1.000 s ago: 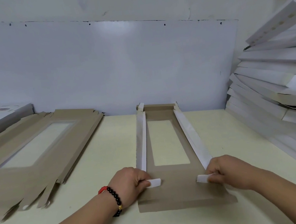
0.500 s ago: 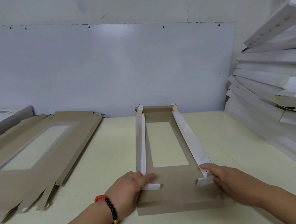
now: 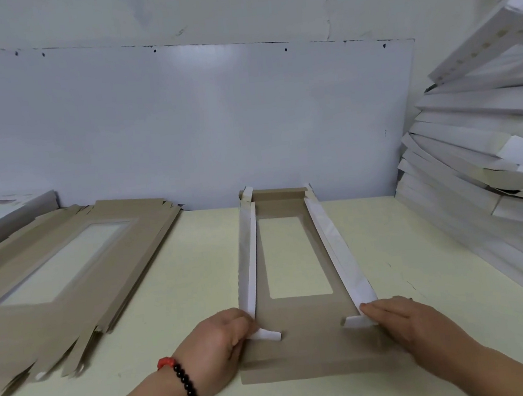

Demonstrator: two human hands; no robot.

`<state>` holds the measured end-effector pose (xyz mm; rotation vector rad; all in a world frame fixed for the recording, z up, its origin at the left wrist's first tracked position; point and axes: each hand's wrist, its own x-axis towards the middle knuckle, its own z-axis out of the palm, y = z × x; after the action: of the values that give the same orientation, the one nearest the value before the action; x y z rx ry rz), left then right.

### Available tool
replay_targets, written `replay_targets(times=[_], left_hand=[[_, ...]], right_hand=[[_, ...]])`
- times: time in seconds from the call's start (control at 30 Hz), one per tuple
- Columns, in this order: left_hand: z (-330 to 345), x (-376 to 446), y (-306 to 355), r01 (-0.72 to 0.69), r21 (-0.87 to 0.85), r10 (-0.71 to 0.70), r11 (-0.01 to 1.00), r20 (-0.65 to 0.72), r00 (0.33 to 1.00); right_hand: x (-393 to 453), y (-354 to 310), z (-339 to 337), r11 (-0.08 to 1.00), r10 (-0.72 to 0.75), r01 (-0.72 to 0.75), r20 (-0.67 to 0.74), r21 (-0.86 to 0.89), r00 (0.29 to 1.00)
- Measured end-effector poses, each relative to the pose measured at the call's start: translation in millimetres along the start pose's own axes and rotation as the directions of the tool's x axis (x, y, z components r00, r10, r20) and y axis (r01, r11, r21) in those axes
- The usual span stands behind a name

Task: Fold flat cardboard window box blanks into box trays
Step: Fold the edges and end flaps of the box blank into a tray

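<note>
A brown cardboard window box blank (image 3: 315, 350) lies lengthwise on the table in front of me. Its two long white-faced side walls, left (image 3: 249, 263) and right (image 3: 340, 254), are folded up beside the window cut-out. At the near end, a small white left tab (image 3: 270, 335) and right tab (image 3: 354, 321) point inward. My left hand (image 3: 218, 347) has its fingers curled around the near end of the left wall at its tab. My right hand (image 3: 409, 324) lies with straight fingers against the near end of the right wall and its tab.
A pile of flat brown blanks (image 3: 51, 268) lies on the pale table (image 3: 198, 285) to the left. Folded white trays (image 3: 477, 175) are stacked high and leaning at the right. A grey box (image 3: 3, 212) sits far left. A white board backs the table.
My right hand went from a curled grip on the right tab to straight fingers laid against the wall. Both tabs now point further inward. My left hand's fingers have bent again at the left corner.
</note>
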<state>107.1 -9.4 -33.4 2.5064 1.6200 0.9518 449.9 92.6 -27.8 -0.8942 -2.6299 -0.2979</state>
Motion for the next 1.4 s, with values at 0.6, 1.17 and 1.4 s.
replay_targets(times=[0.6,1.17,1.4], left_hand=[[-2,-7,-1,0.032,0.0,-0.032,0.999,-0.02,0.999],[13,26,11,0.505,-0.278,-0.526,0.817,0.0,0.851],[19,33,11,0.516,-0.225,-0.529,0.826,0.007,0.849]], right_hand=[[-1,8,-8,0.994,-0.036,0.043,-0.068,0.101,0.997],[17,2,5,0.563,0.574,-0.563,0.204,0.605,0.793],[18,-4,9,0.556,0.579,-0.556,0.193,0.618,0.792]])
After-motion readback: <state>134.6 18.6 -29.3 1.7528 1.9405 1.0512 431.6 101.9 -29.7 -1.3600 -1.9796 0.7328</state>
